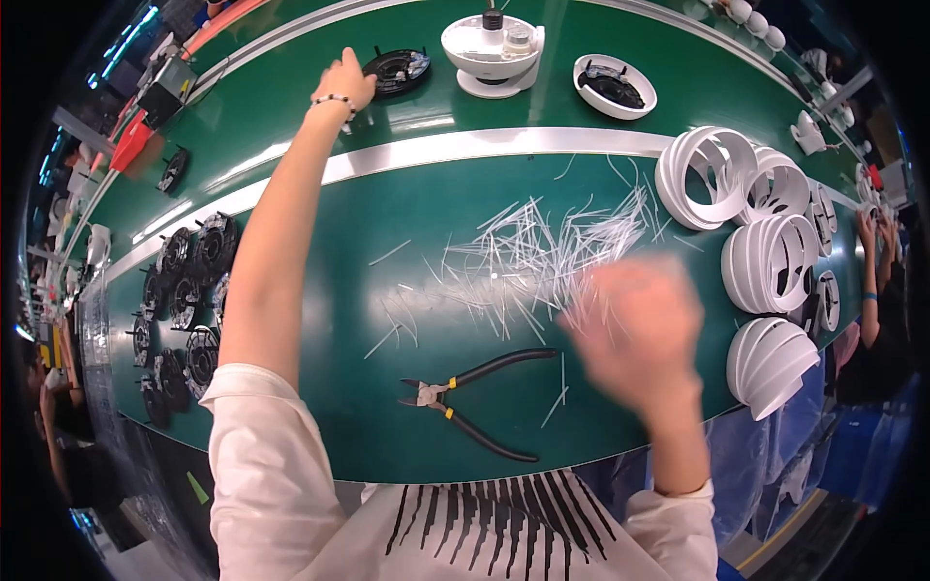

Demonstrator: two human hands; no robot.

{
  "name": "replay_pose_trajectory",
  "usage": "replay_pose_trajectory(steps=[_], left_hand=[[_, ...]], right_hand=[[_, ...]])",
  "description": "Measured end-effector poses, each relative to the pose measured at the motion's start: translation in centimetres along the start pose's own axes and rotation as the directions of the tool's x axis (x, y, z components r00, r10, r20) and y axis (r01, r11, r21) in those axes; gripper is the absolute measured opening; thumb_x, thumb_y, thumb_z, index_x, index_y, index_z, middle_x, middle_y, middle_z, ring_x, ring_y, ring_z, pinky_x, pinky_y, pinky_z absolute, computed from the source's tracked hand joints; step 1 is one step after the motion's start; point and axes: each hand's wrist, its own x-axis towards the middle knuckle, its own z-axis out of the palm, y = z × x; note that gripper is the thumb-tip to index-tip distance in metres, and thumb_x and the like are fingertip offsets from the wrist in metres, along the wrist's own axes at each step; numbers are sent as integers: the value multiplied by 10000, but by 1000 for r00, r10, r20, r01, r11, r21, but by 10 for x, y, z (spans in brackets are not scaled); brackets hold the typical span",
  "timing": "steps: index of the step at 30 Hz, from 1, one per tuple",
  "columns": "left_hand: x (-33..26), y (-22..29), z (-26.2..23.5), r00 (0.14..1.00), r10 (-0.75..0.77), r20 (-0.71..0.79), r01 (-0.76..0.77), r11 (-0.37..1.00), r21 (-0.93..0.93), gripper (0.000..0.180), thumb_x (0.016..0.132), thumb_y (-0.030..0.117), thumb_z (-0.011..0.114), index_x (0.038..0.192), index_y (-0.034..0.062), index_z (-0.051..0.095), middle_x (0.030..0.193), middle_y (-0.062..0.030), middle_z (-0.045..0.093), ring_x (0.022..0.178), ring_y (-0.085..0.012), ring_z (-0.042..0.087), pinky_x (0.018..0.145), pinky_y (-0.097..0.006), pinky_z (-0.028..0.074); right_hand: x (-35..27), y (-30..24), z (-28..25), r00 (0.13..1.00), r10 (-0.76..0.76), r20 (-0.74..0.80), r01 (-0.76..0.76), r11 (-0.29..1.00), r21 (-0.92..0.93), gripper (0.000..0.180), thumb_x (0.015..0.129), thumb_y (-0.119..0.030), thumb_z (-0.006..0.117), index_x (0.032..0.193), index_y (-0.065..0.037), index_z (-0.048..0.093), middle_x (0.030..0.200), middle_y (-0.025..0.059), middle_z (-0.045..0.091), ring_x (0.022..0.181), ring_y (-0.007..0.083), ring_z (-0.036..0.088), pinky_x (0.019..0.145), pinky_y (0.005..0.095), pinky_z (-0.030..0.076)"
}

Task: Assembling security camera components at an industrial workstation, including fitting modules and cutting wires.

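Left hand (344,82) grips a black round part (395,70) beyond the pliers (472,401); right hand (635,329), blurred, grip unclear, hovers right of them.

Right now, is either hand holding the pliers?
No. The pliers lie alone on the green belt, the left hand reaching to a black disc and the blurred right hand apart from them.

Your bench (417,426) is deep green with a pale silver stripe. The cutters (475,399) have black handles with yellow spots at the joint. The clippings (542,247) are white — so are the stacked rings (770,261) — and the round parts (189,290) are black.
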Motion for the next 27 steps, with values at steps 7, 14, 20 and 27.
replay_pose_trajectory(steps=[7, 14, 20, 27], left_hand=[[-11, 53, -7, 994, -82, 66, 95, 971, -219, 663, 666, 202, 594, 1210, -14, 283, 1019, -253, 537, 948, -387, 528, 809, -395, 445], [-28, 60, -29, 819, -50, 572, 568, 216, -794, 153, 768, 50, 494, 889, -33, 453, 811, -111, 515, 806, -256, 571, 663, -373, 531], [-84, 66, -34, 901, 65, 430, 433, -56, -899, 191, 774, -27, 424, 957, -77, 405, 928, -190, 504, 777, -281, 577, 690, -375, 537], [-190, 60, -68, 949, 143, 281, 311, -276, -909, 368, 810, -44, 432, 1144, 17, 289, 1008, -150, 517, 866, -247, 579, 771, -367, 511]], right_hand=[[46, 136, -23, 841, 531, -106, -536, 788, -302, 649, 701, -275, 644, 1251, -91, 354, 574, 112, 558, 580, 311, 564, 558, 404, 438], [42, 168, 3, 832, 506, -225, -553, 787, -273, 267, 743, -295, 590, 868, -61, 624, 689, 139, 612, 673, 327, 590, 625, 396, 464], [51, 112, -33, 855, 400, -330, -486, 840, -241, 220, 731, -192, 601, 910, -65, 614, 610, 123, 584, 530, 275, 557, 532, 366, 440], [-19, -61, -27, 964, -253, 85, 253, 967, 21, 492, 663, -30, 538, 1149, 21, 476, 549, -4, 394, 428, 102, 377, 400, 234, 327]])
